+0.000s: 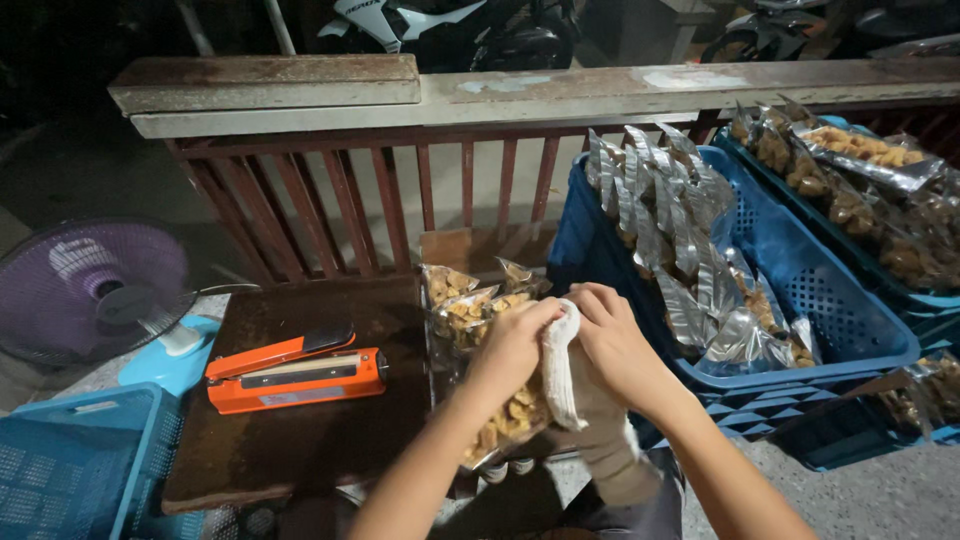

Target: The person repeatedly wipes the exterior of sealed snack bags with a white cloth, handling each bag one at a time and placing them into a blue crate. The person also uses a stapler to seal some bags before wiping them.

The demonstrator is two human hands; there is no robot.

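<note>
Together, left hand (pixel 515 345) and right hand (pixel 615 340) clutch a white cloth (pixel 562 375) between them, above the snack bags (pixel 500 415).

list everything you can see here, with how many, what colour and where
orange heat sealer: one, on dark brown table, left
clear snack bags: several, yellowish chips, table's right edge
white cloth: one, between both hands
blue plastic crate: one, right, holds silver-edged snack bags
second blue crate: far right, more bags
purple fan: one, left
light-blue basket: bottom left
red-brown railing: behind table
left hand: on cloth
right hand: on cloth
</note>
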